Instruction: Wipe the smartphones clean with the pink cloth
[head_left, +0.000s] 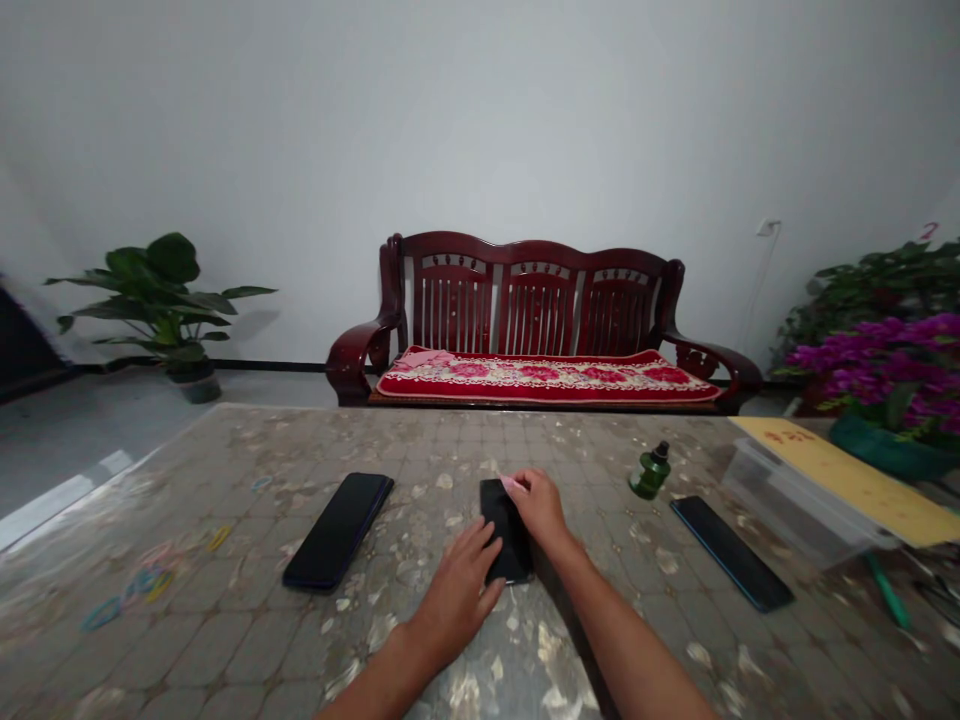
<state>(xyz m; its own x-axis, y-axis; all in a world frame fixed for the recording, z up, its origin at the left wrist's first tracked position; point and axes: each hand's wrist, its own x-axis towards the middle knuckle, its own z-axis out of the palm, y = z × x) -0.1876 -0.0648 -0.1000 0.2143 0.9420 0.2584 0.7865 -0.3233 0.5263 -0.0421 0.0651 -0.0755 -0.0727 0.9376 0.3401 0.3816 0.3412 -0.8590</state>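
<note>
A black smartphone (508,515) lies flat on the patterned tablecloth, between my two hands. My left hand (466,570) rests on its left edge with the fingers stretched out. At the phone's top right corner, my right hand (538,500) pinches a small pink cloth (513,485) against the screen; most of the cloth is covered by the fingers. To the left lies a larger dark phone (337,530). A third phone with a blue edge (731,552) lies to the right, near a small green bottle with a black cap (650,472).
Colourful hair ties (146,580) are scattered at the left of the table (247,450). At the right stand a clear plastic box (795,500) under a yellow folder (847,470), a green-handled tool (889,590) and a pot of purple flowers (892,365). Behind is a wooden bench (532,300).
</note>
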